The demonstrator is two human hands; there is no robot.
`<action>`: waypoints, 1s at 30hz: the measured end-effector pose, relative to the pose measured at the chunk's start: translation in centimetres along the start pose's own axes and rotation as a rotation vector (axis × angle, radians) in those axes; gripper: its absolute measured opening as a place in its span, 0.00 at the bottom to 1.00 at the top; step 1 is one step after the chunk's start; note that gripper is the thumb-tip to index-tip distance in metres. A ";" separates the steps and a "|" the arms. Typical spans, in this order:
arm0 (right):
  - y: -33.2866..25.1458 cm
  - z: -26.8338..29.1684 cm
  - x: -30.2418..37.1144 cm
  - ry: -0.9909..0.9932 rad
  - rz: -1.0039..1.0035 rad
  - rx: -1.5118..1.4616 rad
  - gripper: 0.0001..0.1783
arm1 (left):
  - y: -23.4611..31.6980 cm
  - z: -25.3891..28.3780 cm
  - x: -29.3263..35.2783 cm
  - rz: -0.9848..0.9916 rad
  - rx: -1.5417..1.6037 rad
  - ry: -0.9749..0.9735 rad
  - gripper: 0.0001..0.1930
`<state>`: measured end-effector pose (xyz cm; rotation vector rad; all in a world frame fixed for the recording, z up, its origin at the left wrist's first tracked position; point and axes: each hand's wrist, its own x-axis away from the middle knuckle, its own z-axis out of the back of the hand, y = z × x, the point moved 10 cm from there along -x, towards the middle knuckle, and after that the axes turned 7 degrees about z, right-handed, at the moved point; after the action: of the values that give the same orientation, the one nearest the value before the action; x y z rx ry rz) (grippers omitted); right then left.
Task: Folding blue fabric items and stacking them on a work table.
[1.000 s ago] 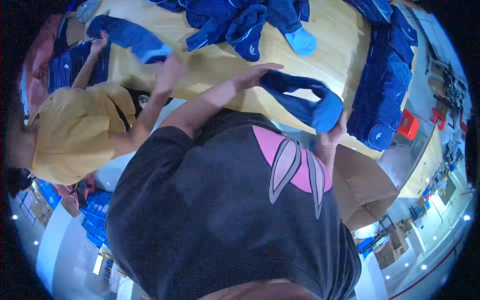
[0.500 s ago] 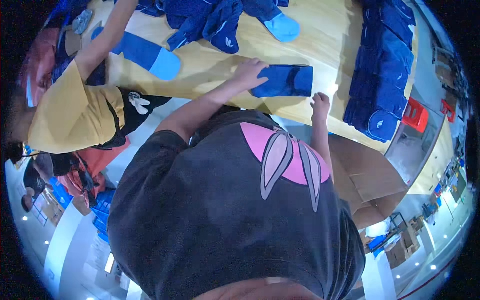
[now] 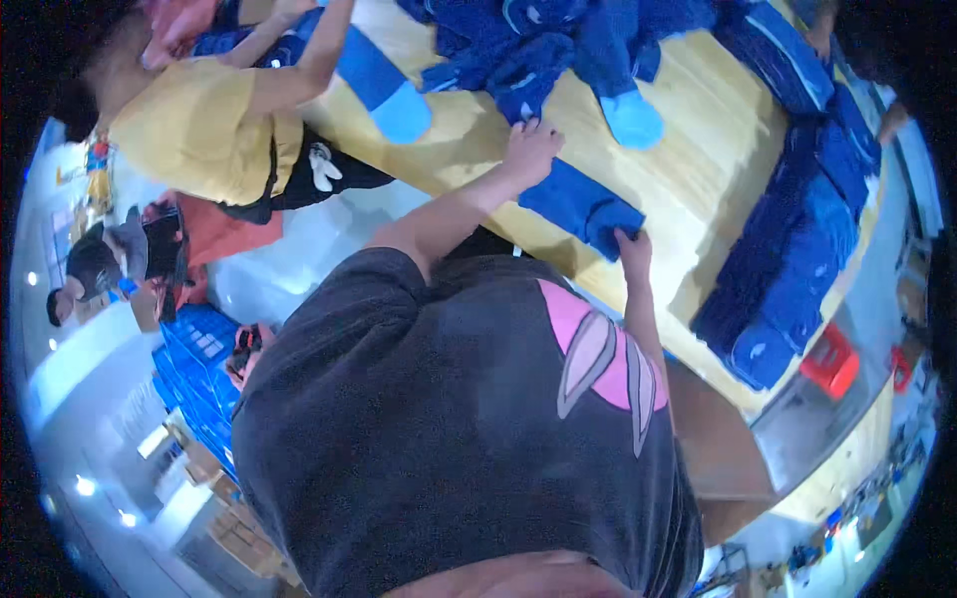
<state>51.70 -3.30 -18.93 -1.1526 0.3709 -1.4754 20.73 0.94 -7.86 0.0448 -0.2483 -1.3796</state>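
A folded navy cloth piece (image 3: pixel 573 204) lies flat at the table's near edge, a darker band across its right part. My right hand (image 3: pixel 636 251) pinches its near right corner between thumb and fingers. Just beyond its left end is my left hand (image 3: pixel 533 154), fingers spread and fingertips at the tip of a navy cloth in the pile (image 3: pixel 533 70). Whether they touch or only overlap it is unclear. Two flat navy pieces with rounded light-blue ends lie nearby, one at the left (image 3: pixel 404 115) and one farther right (image 3: pixel 633 115).
Overlapping navy cloth pieces (image 3: pixel 797 239) line the table's right side. Below that edge are a red plastic stool or bin (image 3: pixel 829 361) and a brown cardboard box (image 3: pixel 713 439). A person in yellow (image 3: pixel 194 130) works at the left. Blue crates (image 3: pixel 199 369) stand behind on the floor.
The view has turned and shifted. My left hand has left the folded cloth and reached towards the pile's tip. My right hand, formerly apart from the cloth, now grips its corner.
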 end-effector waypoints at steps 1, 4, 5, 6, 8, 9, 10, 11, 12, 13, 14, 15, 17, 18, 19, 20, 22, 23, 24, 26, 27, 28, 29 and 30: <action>0.5 -0.4 0.3 0.022 -0.006 -0.005 0.22 | -1.2 2.3 -0.3 0.025 0.029 0.239 0.18; -0.3 -0.4 1.3 -0.016 -0.025 -0.024 0.22 | -6.4 7.5 -0.2 0.236 0.097 0.633 0.19; -0.6 -0.2 1.5 -0.015 -0.079 -0.039 0.22 | -7.5 7.7 -0.7 0.261 0.085 0.648 0.19; -1.4 -0.8 0.6 -0.037 -0.056 -0.029 0.22 | -8.8 5.7 -2.4 0.311 -0.028 0.443 0.18; -3.1 -0.9 -0.9 -0.008 0.055 -0.007 0.22 | -10.0 2.7 -4.4 0.249 -0.163 0.099 0.17; -3.5 -0.7 -1.4 0.018 0.099 0.002 0.23 | -9.4 1.8 -5.1 0.134 -0.190 -0.035 0.17; -3.6 0.3 -1.7 0.060 0.136 0.015 0.23 | -9.1 2.4 -5.7 0.120 -0.178 -0.034 0.17; -3.4 1.9 -1.4 0.119 0.158 0.026 0.23 | -7.6 3.6 -6.2 0.017 0.061 -0.019 0.17; -3.0 3.5 -0.9 0.182 0.177 0.039 0.24 | -6.2 5.4 -6.5 -0.089 0.302 -0.013 0.17; -2.8 4.8 -0.1 0.236 0.196 0.052 0.24 | -5.9 9.2 -6.0 -0.073 0.534 -0.054 0.16; -2.4 6.3 1.2 0.299 0.212 0.066 0.24 | -5.3 13.4 -5.4 -0.060 0.765 -0.105 0.16; -5.2 7.1 1.9 0.330 0.189 0.075 0.24 | -6.1 15.2 -5.4 0.061 0.884 -0.164 0.13; -13.3 5.8 1.3 0.143 0.186 -0.038 0.29 | -5.7 19.0 -3.9 0.037 1.600 -0.169 0.13; -17.2 5.5 2.2 0.108 0.238 -0.100 0.31 | -4.9 20.2 -3.3 0.011 1.799 -0.230 0.14; -20.3 4.8 2.8 0.071 0.293 -0.163 0.33 | -4.2 21.1 -2.9 -0.010 1.994 -0.294 0.14; -22.1 3.8 2.5 -0.018 0.363 -0.217 0.37 | -3.7 21.1 -2.5 -0.026 2.000 -0.315 0.14; -26.1 2.3 2.3 -0.119 0.503 -0.327 0.37 | -2.3 21.0 -1.1 -0.099 2.158 -0.507 0.18; -28.1 1.6 2.8 -0.163 0.542 -0.411 0.36 | -1.8 20.9 -0.1 -0.073 2.158 -0.552 0.19; -30.0 0.6 3.0 -0.223 0.589 -0.494 0.36 | -1.7 18.7 0.0 -0.027 2.136 -0.575 0.20; -29.5 -1.3 2.4 -0.294 0.475 -0.496 0.34 | 1.0 19.9 1.1 -0.120 2.201 -0.603 0.21; -28.6 -2.6 2.0 -0.331 0.335 -0.448 0.32 | 0.7 17.6 0.4 -0.172 2.054 -0.543 0.21; -27.5 -3.1 1.7 -0.349 0.256 -0.360 0.30 | 0.9 16.8 0.3 -0.201 2.026 -0.528 0.25; -26.5 -3.5 1.6 -0.370 0.183 -0.262 0.28 | 1.1 16.4 0.5 -0.226 2.001 -0.507 0.30; -28.4 -3.6 2.3 -0.299 0.288 -0.380 0.27 | 1.5 16.4 0.9 -0.276 2.056 -0.603 0.31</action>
<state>32.88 1.27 2.25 -1.5273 0.5976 -0.9860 18.98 2.22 8.49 1.3867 -2.1105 -0.8043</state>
